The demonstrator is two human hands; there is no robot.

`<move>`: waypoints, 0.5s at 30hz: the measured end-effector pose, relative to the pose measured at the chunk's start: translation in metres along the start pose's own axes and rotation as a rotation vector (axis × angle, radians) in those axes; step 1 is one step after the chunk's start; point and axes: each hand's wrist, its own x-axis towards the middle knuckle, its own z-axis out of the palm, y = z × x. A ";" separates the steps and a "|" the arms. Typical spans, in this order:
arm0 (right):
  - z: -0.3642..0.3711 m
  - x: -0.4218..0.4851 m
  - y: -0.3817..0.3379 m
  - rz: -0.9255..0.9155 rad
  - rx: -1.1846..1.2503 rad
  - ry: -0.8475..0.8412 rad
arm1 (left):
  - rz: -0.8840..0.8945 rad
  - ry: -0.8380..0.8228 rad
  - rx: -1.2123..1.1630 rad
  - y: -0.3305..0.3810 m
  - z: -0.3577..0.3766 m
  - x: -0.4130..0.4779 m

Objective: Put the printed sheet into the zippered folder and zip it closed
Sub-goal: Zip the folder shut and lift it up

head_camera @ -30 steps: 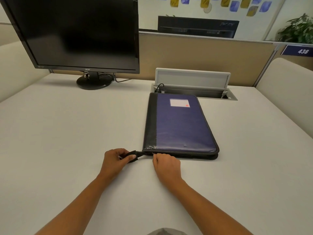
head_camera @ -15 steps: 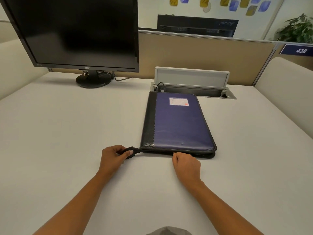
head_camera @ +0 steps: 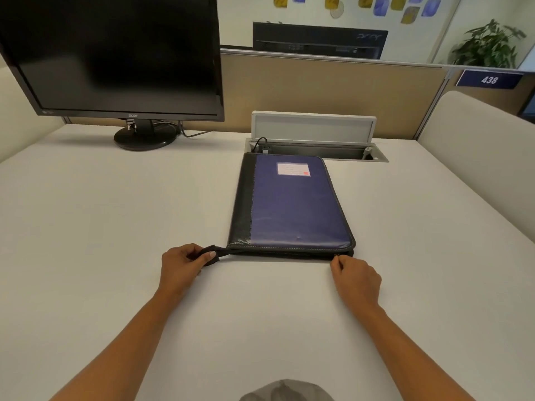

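The zippered folder (head_camera: 295,204), purple with a black spine and a white label, lies flat and folded shut on the white desk (head_camera: 115,212). My left hand (head_camera: 183,263) grips the black strap (head_camera: 215,251) at the folder's near left corner. At the near right corner my right hand (head_camera: 354,277) pinches the zipper pull against the folder's near edge. No printed sheet is visible.
A black monitor (head_camera: 115,53) stands at the back left with its round foot (head_camera: 144,137) on the desk. An open cable box (head_camera: 315,146) with a raised lid sits just behind the folder. Beige partitions enclose the desk at the back and sides.
My right hand has slid along the folder's near edge from near the left corner to the right corner, pinching the zipper pull. My left hand has kept hold of the strap.
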 end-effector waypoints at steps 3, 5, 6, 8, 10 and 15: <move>-0.004 0.003 0.012 0.020 -0.009 0.019 | -0.001 0.005 -0.015 0.002 0.000 -0.001; -0.005 0.005 0.015 0.012 -0.028 0.022 | 0.004 0.010 -0.018 0.003 0.000 -0.002; -0.005 0.005 0.016 -0.001 -0.032 0.019 | 0.003 0.020 -0.018 0.002 0.000 -0.003; -0.006 0.003 0.018 -0.043 -0.037 0.006 | 0.000 0.061 -0.024 0.002 -0.001 -0.005; -0.006 0.001 0.020 -0.085 -0.040 -0.005 | 0.020 0.118 -0.002 0.001 -0.002 -0.007; -0.006 -0.001 0.017 -0.113 -0.059 -0.042 | -0.004 0.188 0.154 0.002 0.001 -0.005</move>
